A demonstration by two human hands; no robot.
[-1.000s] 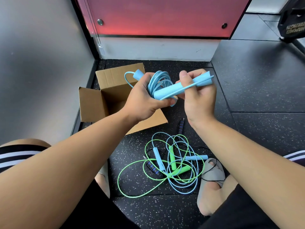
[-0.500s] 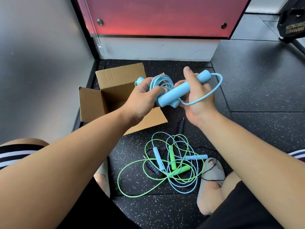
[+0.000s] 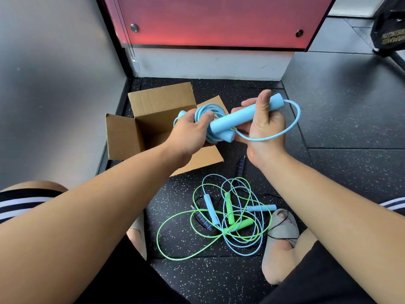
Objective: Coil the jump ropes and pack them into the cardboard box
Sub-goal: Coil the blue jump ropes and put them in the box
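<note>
— Blue jump rope (image 3: pixel 205 116) up in both hands, well above the floor (image 3: pixel 328 128)! The left hand (image 3: pixel 188 133) has its grip clamped round the bundled coils, thumb pressed over the top.
— And the right hand (image 3: pixel 266 128)?
— Grip wrapped on one handle (image 3: pixel 243 116), thumb lying across it, and the handle slants up toward 2 o'clock. A loose loop of cord (image 3: pixel 294 119) swings out from the handle's far end, round past 3 o'clock and back under the palm to the bundle.
— Where's the cardboard box (image 3: pixel 153 102)?
— At 10 o'clock from the hands, down on the floor, flaps open, partly hidden behind the left hand.
— Anything else down there?
— At 6 o'clock, a tangled pile: a green rope (image 3: pixel 229 212), a second blue rope (image 3: pixel 210 208) and a black rope (image 3: pixel 205 222) with a blue-banded handle. A grey sandal (image 3: pixel 285 231) touches the pile's 3 o'clock edge.
</note>
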